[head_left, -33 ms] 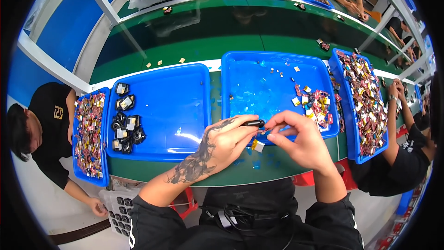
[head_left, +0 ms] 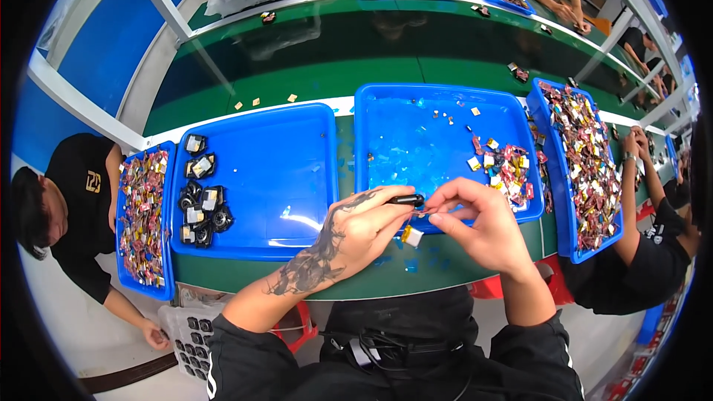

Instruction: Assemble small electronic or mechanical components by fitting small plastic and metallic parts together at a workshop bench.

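Note:
My left hand (head_left: 364, 226), with a tattooed forearm, is closed around a small black plastic housing (head_left: 405, 200), whose rounded end sticks out past the fingers. A small silver pouch battery (head_left: 411, 235) with a yellow strip hangs below it on thin wires. At the other side my right hand (head_left: 479, 219) pinches at the fine reddish wires (head_left: 422, 213) with thumb and forefinger; the fingertips cover the exact spot. Both hands hover over the near edge of a blue tray (head_left: 445, 93) with loose battery-and-board pieces (head_left: 512, 171) at its right.
Another blue tray (head_left: 282, 171) to the left holds black round-ended units (head_left: 204, 208). Narrow trays full of small parts stand at far left (head_left: 145, 215) and right (head_left: 583, 163). Blue film scraps lie on the green table (head_left: 371, 271). Co-workers sit on both sides and across.
The hanging battery has swung slightly down and toward the left, and its tilt differs a little. Both hands keep nearly the same position and grip.

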A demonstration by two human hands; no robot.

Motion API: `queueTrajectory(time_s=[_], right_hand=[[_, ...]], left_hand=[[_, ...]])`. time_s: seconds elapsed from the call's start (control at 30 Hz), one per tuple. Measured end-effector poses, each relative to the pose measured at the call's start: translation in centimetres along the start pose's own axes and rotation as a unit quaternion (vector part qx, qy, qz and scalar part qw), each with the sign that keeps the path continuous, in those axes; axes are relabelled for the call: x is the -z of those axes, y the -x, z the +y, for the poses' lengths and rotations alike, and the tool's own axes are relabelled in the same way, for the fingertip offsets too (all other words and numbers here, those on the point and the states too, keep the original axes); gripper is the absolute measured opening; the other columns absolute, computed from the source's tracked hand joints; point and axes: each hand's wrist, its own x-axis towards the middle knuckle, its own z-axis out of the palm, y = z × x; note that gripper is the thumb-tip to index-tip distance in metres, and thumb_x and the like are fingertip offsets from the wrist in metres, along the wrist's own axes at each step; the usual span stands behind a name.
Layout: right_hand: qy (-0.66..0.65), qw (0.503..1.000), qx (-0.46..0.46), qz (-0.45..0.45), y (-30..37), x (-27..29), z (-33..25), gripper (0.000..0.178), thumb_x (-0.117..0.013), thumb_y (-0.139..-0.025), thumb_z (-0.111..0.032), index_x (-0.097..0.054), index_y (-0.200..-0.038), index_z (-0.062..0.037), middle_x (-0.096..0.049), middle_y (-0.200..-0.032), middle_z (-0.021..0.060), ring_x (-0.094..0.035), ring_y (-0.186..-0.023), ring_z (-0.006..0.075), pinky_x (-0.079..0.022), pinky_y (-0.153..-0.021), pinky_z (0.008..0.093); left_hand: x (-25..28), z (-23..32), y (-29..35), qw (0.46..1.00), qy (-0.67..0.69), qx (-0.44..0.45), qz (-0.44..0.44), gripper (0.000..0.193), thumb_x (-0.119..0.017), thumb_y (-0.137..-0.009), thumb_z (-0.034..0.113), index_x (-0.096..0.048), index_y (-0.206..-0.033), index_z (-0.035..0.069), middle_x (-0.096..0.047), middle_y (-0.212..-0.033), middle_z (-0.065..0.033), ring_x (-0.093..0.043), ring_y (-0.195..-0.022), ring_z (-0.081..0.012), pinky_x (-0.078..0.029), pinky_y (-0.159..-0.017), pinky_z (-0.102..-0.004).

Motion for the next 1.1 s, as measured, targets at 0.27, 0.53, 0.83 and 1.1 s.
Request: queueTrajectory(time_s=[0.27,0.53,0.83,1.1], right_hand=[[-0.057,0.998,-0.025,-0.013,-0.4,-0.2,1.3,0.015,-0.065,-0.086,-0.001,-0.065,-0.1,0.0034,-0.067,-0.087,0.0058,-0.062,-0.079,0.0089,-0.053,-0.074,0.0254],[0.117,0.986,0.118,-0.003,-1.1,-0.8,0.0,0.022,-0.06,-0.077,0.006,-0.06,-0.098,0.0,-0.063,-0.076,0.0046,-0.06,-0.069,0.0115,-0.05,-0.065,0.0268],[-0.013,0.994,0.059,0.086,-1.1,-2.6,1.2,0.025,-0.07,-0.08,0.002,-0.059,-0.103,0.0,-0.066,-0.089,0.0062,-0.064,-0.082,0.0113,-0.052,-0.072,0.0238],[-0.066,0.955,0.125,0.259,-0.7,-5.3,2.9,0.028,-0.069,-0.081,0.007,-0.055,-0.105,0.0026,-0.063,-0.089,0.0075,-0.064,-0.082,0.0115,-0.052,-0.069,0.0225]], left_hand=[[0.4,0.1,0.3,0.999,0.026,0.027,-0.032,0.014,-0.069,-0.077,-0.001,-0.071,-0.09,0.001,-0.068,-0.105,-0.0124,-0.07,-0.084,-0.0249,-0.056,-0.07,-0.0303],[0.9,-0.8,0.3,0.993,0.034,0.073,-0.091,0.014,-0.07,-0.079,0.009,-0.07,-0.091,0.002,-0.067,-0.094,-0.0164,-0.068,-0.078,-0.0295,-0.053,-0.066,-0.0342],[0.4,-0.5,0.3,0.943,0.252,0.205,-0.075,0.03,-0.066,-0.084,0.0,-0.065,-0.114,-0.003,-0.065,-0.105,-0.0119,-0.067,-0.092,-0.0165,-0.054,-0.078,-0.026],[-0.3,-0.5,0.4,0.869,0.422,0.26,-0.008,0.033,-0.061,-0.086,-0.009,-0.061,-0.119,-0.007,-0.06,-0.111,-0.0097,-0.062,-0.102,-0.0151,-0.052,-0.089,-0.0244]])
